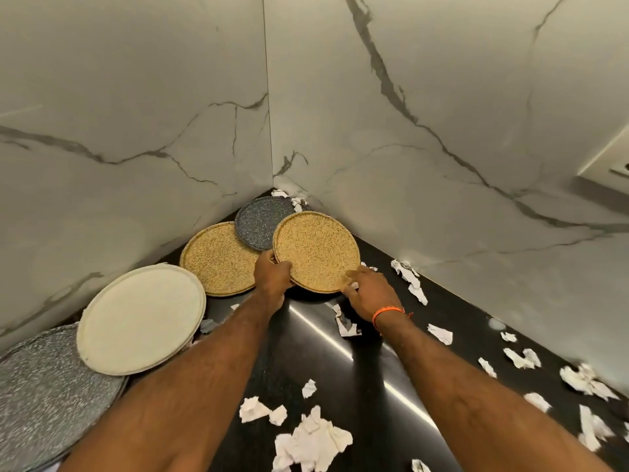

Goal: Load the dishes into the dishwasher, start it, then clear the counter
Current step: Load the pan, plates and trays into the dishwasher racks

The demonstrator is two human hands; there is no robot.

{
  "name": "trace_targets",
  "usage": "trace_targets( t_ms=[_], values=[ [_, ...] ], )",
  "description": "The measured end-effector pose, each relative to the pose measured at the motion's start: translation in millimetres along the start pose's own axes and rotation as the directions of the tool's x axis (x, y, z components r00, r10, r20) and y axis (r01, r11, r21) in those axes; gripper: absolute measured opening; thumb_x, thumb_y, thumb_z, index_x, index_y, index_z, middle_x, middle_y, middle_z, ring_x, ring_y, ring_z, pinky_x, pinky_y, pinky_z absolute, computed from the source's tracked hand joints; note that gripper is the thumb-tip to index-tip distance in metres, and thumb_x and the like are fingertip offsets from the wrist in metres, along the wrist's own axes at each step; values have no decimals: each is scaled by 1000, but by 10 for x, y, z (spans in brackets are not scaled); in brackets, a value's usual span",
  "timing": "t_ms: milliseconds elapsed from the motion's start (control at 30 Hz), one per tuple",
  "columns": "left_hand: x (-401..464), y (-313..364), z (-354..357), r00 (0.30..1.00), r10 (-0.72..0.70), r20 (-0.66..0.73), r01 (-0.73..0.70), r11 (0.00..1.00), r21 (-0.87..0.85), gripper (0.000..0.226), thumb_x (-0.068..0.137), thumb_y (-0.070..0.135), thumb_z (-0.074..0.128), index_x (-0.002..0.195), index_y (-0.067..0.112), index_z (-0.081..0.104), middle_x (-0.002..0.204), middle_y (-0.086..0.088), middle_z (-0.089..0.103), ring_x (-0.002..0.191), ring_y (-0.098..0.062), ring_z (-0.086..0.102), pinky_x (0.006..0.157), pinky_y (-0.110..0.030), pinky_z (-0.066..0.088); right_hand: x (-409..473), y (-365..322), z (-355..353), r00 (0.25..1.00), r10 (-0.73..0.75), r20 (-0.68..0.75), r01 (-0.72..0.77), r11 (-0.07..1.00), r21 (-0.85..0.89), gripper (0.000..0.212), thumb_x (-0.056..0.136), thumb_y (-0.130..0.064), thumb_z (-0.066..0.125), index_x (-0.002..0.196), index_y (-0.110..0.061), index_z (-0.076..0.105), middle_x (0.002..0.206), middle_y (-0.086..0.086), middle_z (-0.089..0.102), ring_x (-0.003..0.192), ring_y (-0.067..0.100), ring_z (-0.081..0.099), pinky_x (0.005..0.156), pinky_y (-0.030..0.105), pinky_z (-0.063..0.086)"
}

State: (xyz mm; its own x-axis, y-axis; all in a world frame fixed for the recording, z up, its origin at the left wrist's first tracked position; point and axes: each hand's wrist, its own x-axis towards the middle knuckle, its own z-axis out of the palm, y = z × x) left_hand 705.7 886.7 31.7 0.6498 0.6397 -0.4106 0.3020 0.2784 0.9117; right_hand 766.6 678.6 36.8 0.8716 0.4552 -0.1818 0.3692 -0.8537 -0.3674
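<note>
Both hands grip one gold plate (316, 252) near the corner: the left hand (272, 274) pinches its near-left rim, and the right hand (369, 294) curls on its near-right rim, an orange band (388, 313) at the wrist. This plate's far edge overlaps a small dark plate (258, 221) tucked into the corner where the two marble walls (442, 97) meet — little room behind it or to its right, where the wall runs close. Five plates in all along the left wall: a second gold plate (216, 258), a cream plate (139, 320) leaning over its neighbour, and a grey speckled plate (51, 396) at the frame's edge. Black tabletop (340, 366) lies open between the forearms. Torn paper scraps (311, 437) — well over a dozen — lie scattered across the near and right side.
</note>
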Motion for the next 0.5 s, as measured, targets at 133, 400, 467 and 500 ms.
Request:
trace_targets(
  t_ms=[133, 400, 467, 500],
  values=[
    [-398, -17, -178, 991, 96, 98, -94, 995, -19, 43, 94, -6, 56, 134, 10, 56, 111, -9, 71, 101, -26, 70, 89, -53, 60, -366, 85, -175, 992, 36, -123, -19, 990, 137, 57, 95, -42, 59, 145, -17, 46, 151, 5, 45, 133, 29, 47, 110, 45, 41],
    [-1636, -233, -514, 941, 189, 280, -169, 981, -91, 28, 95, 3, 63, 119, 15, 69, 114, -10, 74, 108, -31, 70, 93, -54, 57, -1575, 325, -458, 975, 156, -161, -82, 917, 390, 63, 96, -23, 56, 154, -27, 31, 146, 8, 53, 129, 30, 53, 111, 47, 42],
    [-1951, -313, -533, 927, 203, 317, -176, 978, -112, 27, 97, 4, 61, 119, 17, 69, 111, -9, 76, 103, -29, 72, 86, -49, 60, -1934, 404, -484, 969, 162, -185, -72, 906, 417, 55, 96, -18, 58, 148, -24, 42, 135, 8, 61, 119, 27, 59, 107, 43, 45],
    [-2129, -351, -532, 922, 203, 329, -170, 977, -127, 27, 98, 4, 60, 118, 18, 69, 108, -7, 77, 100, -26, 73, 80, -44, 62, -2126, 439, -495, 965, 172, -197, -69, 895, 442, 51, 96, -16, 59, 145, -22, 46, 128, 6, 64, 113, 24, 60, 105, 40, 47]
  ],
)
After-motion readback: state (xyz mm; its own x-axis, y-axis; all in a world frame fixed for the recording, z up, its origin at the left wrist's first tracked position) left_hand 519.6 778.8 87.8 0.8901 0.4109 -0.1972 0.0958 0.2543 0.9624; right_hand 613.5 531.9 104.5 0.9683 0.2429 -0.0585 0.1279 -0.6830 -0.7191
